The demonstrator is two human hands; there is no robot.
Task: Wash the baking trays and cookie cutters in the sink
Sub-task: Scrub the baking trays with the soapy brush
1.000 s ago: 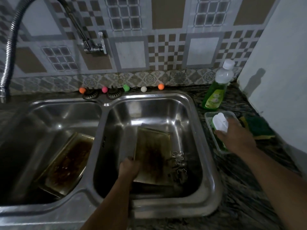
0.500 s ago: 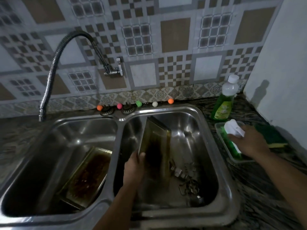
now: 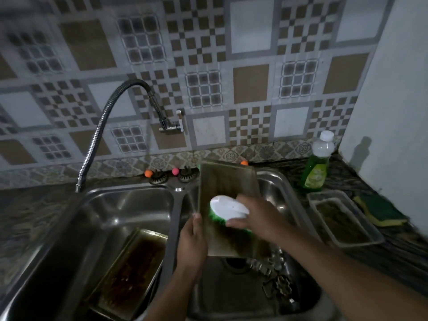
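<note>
A greasy baking tray (image 3: pixel 228 181) stands tilted up over the right sink bowl (image 3: pixel 298 300). My left hand (image 3: pixel 192 242) grips its lower left edge. My right hand (image 3: pixel 259 218) holds a white scrub brush (image 3: pixel 228 208) with green bristles against the tray's inner face. A second dirty tray (image 3: pixel 132 269) leans in the left bowl (image 3: pixel 111 205). Several metal cookie cutters (image 3: pixel 278 279) lie on the right bowl's floor, partly hidden by my right forearm.
A flexible tap hose (image 3: pixel 97 133) arcs over the left bowl, no water running. On the right counter stand a green dish-soap bottle (image 3: pixel 317 163), a clear plastic tub (image 3: pixel 342 218) and a green-yellow sponge (image 3: pixel 379 209). A white wall closes the right side.
My left hand lifted the tray from the bowl floor to upright. My right hand took the brush out of the plastic tub and brought it onto the tray.
</note>
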